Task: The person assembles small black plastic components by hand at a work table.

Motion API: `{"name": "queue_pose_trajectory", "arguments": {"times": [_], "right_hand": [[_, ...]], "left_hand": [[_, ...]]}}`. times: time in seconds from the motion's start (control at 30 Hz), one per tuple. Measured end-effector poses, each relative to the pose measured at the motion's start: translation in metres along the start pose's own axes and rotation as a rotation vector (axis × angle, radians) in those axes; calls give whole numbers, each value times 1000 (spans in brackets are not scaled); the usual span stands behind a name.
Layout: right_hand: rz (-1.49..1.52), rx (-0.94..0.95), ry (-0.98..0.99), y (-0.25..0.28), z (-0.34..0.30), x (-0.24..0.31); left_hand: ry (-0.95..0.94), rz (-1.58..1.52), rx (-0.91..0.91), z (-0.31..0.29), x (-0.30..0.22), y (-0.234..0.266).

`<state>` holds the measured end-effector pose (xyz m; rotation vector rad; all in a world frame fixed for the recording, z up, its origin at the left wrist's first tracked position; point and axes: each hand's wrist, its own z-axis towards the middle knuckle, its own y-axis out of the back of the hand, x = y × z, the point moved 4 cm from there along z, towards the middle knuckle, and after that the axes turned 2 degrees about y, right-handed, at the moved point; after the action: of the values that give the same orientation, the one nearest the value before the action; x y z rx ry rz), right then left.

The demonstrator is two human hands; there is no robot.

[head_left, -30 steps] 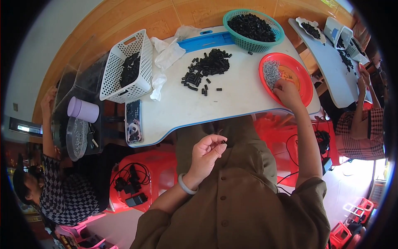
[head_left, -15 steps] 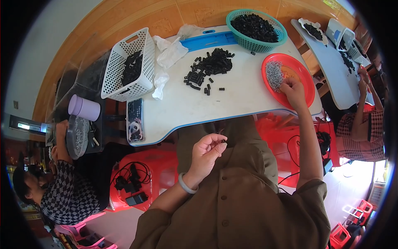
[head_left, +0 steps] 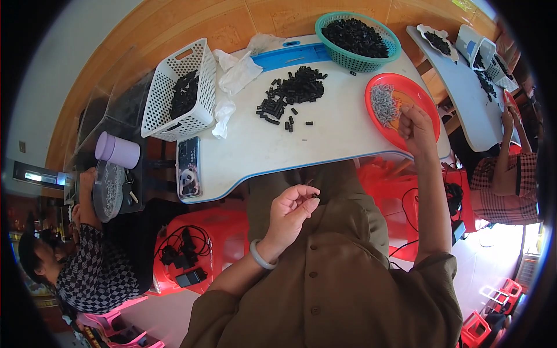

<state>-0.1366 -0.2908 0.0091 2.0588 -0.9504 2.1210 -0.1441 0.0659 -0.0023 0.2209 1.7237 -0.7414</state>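
My left hand (head_left: 292,213), with a grey band round its wrist, is held over my lap. Its fingers and thumb pinch a small black part (head_left: 314,196), mostly hidden by the fingertips. Over the near side of the red plate (head_left: 426,95) is my right hand (head_left: 416,132). Its fingers are curled together in a pinch; whatever they hold is too small to tell. Beside those fingers, a heap of small grey pieces (head_left: 383,104) lies in the plate. A pile of short black cylindrical parts (head_left: 299,87) is spread in the middle of the white table (head_left: 336,136).
A green basket (head_left: 360,62) and a white basket (head_left: 203,87) hold more black parts. White crumpled tissue (head_left: 239,78), a blue tray (head_left: 290,58) and a phone (head_left: 188,168) lie on the table. Cables rest on a red stool (head_left: 223,232). Other people sit at both sides.
My right hand has lifted slightly away from the grey heap, fingers now curled upward. My left hand stays almost where it was, still pinching the small black part.
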Motion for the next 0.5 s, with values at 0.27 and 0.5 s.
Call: {"name": "queue_pose_trajectory", "arguments": {"times": [0.27,0.5], "right_hand": [[549,222,-227,-104,-61,2],[685,372,-427,-177,-115,-3]], "left_hand": [[-83,8,5,2,-23,-12],[-507,251,-2,4,-78,-31]]}}
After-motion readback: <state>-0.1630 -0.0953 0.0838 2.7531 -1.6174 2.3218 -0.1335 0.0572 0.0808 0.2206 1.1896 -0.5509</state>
